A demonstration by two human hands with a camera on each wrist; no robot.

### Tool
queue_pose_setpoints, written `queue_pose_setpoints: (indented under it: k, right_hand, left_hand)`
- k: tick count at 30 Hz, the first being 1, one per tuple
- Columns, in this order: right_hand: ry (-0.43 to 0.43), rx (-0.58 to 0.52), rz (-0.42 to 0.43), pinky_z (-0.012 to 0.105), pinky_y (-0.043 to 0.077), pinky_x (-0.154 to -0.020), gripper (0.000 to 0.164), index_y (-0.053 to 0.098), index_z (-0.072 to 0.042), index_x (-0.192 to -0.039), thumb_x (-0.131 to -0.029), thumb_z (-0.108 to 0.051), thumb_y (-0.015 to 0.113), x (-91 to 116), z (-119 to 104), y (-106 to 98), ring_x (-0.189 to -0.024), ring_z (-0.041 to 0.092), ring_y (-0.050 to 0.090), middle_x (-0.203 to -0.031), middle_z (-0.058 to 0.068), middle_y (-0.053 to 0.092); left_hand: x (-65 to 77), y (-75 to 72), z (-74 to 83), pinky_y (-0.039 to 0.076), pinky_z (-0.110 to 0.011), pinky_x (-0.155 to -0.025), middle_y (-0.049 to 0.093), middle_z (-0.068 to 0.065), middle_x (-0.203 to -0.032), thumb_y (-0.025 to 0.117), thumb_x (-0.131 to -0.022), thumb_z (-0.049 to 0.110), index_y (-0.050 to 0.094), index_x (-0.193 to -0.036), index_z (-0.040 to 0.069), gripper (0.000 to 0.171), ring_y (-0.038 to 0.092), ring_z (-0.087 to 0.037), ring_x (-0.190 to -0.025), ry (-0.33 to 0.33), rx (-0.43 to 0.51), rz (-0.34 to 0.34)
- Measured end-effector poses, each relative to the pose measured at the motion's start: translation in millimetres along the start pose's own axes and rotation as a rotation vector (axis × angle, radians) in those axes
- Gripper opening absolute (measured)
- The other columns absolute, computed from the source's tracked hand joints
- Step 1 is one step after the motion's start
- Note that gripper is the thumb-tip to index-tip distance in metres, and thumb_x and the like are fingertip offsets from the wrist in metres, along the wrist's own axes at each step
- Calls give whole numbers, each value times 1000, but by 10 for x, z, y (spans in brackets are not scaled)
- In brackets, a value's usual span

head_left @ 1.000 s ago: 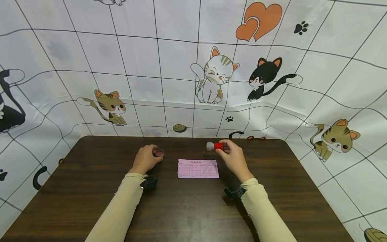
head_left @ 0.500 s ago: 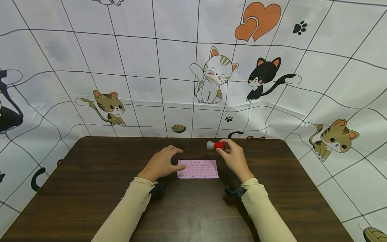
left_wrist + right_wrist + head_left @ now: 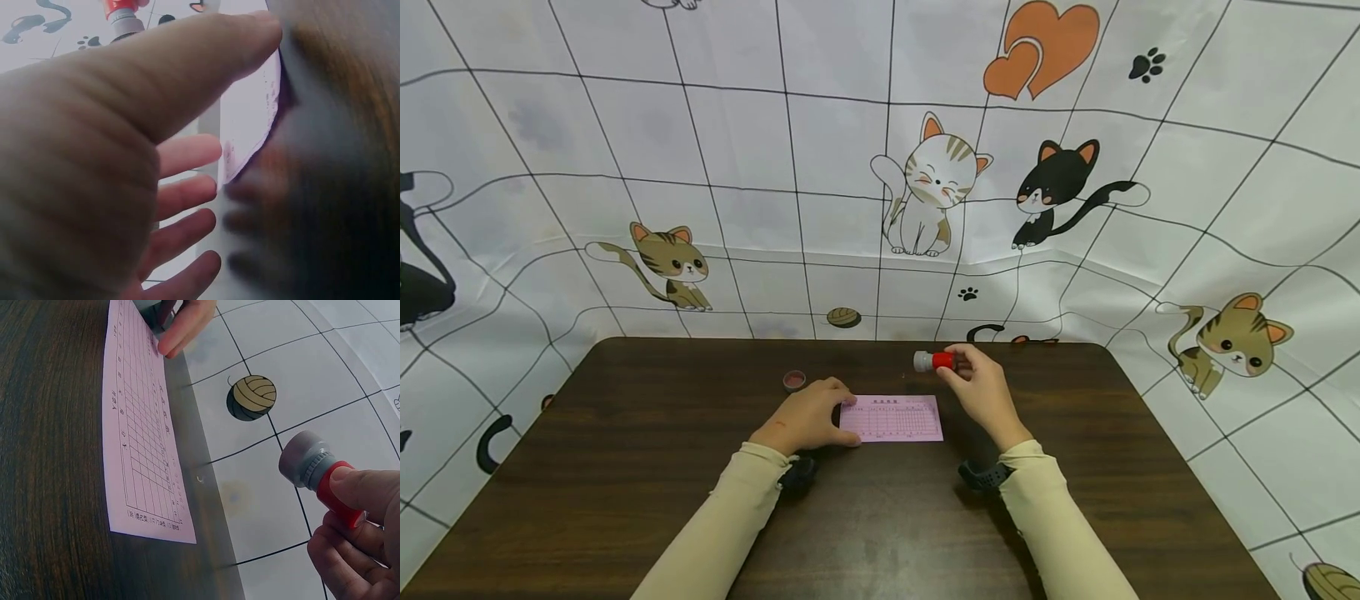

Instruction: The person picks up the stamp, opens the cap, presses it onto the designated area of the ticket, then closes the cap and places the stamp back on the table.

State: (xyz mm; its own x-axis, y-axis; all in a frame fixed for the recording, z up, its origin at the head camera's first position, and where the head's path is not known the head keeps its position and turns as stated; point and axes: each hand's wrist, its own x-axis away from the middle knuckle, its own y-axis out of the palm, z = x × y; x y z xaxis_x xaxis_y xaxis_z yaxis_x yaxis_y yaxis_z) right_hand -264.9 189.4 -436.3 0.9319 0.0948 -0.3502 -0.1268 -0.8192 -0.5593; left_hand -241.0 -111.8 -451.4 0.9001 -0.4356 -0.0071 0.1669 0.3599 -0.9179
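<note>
The right hand (image 3: 987, 398) already grasped the stamp (image 3: 934, 362) near the far edge of the table (image 3: 880, 517); the left hand (image 3: 808, 416), unclenched, lay at the form (image 3: 898, 419), no print visible there.

The form (image 3: 891, 418) is matt paper, the stamp (image 3: 320, 475) smooth plastic, the table (image 3: 880, 517) wood-grained with a sheen.

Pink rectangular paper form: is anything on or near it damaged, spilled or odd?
No clear tear or spill shows. Near the left hand, the pink rectangular paper form looks bowed in the left wrist view. A tiny pale speck beyond it on the dark brown wooden table seems stray, too small to identify.
</note>
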Motion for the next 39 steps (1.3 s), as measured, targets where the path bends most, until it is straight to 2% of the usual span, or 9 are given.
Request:
queue_pose_setpoints:
  k: [11,20,27,39]
  right_hand:
    - [2,-8,-4,43,57,-95,38,66,1,-126,-93,-11,79,-2,9,-1,-107,31,70,-118,18,71]
    - [-4,-6,-3,44,57,-95,37,66,2,-126,-93,-11,79,-1,10,-4,-107,31,70,-117,19,70]
    - [1,-3,-5,44,57,-95,38,66,2,-126,-93,-11,78,12,-9,-6,-108,32,70,-117,19,70]
    - [-31,-6,18,43,57,-95,37,67,1,-126,-93,-11,79,3,35,1,-107,31,70,-117,18,71]
  left_hand:
    - [-13,45,-16,48,-47,-107,62,-7,-137,86,-81,50,71,-131,12,66,58,-28,-127,-5,-30,20]
    - [-29,60,-30,48,-48,-107,61,-8,-136,85,-84,48,70,-133,10,63,58,-28,-127,-30,-17,42]
    - [-20,71,-35,47,-50,-108,59,-11,-140,86,-83,48,67,-136,7,70,56,-30,-130,-47,-9,76]
    - [-24,88,-42,47,-52,-108,56,-15,-145,84,-84,50,66,-138,6,72,55,-33,-132,-63,-18,71]
